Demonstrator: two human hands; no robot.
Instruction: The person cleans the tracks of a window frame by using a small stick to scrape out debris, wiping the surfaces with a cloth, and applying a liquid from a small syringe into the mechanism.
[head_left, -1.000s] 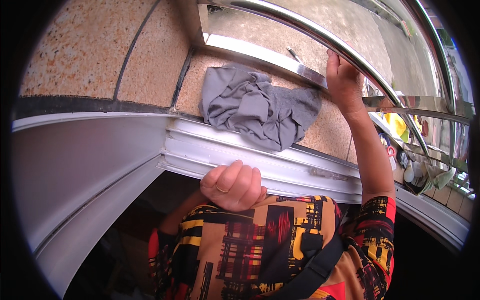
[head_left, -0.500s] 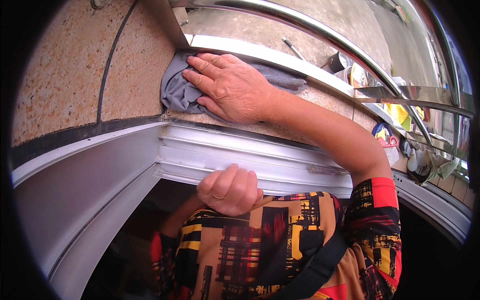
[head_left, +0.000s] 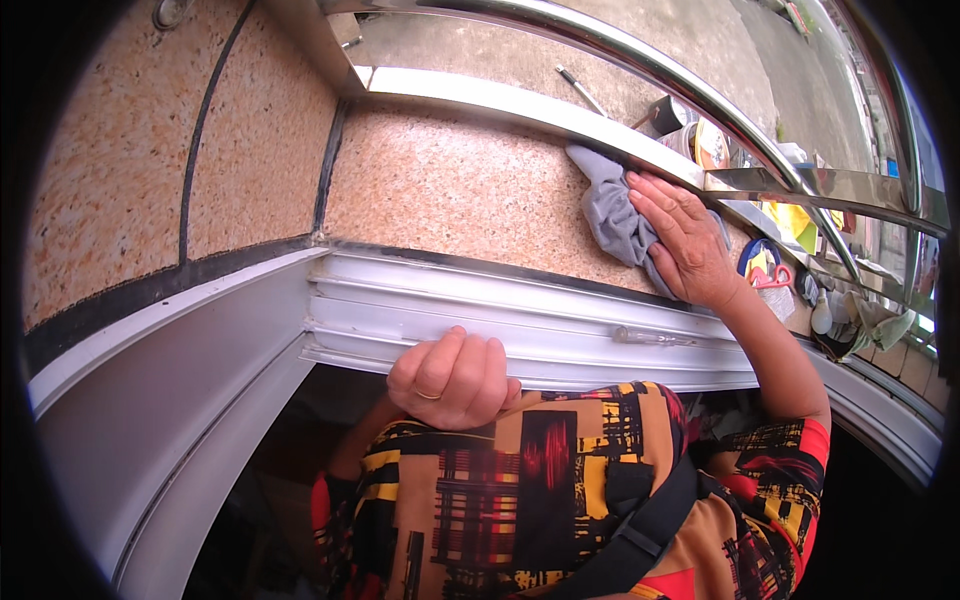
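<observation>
My right hand presses a crumpled grey cloth onto the speckled, tan stone sill, near the sill's right part. Its fingers lie over the cloth, and folds bunch up on their left side. My left hand is curled into a fist, with a ring on one finger. It is at the inner edge of the white window track, in front of my patterned shirt. Whatever may be inside its curled fingers is hidden.
A small clear-handled tool lies in the track. Metal rails run beyond the sill. At the right stand red-handled scissors, a roll of blue tape and a hanging cloth. A stone wall rises at the left.
My right hand has slid the grey cloth from the sill's left corner far to the right, uncovering the stone there. My left hand stays at about the same place.
</observation>
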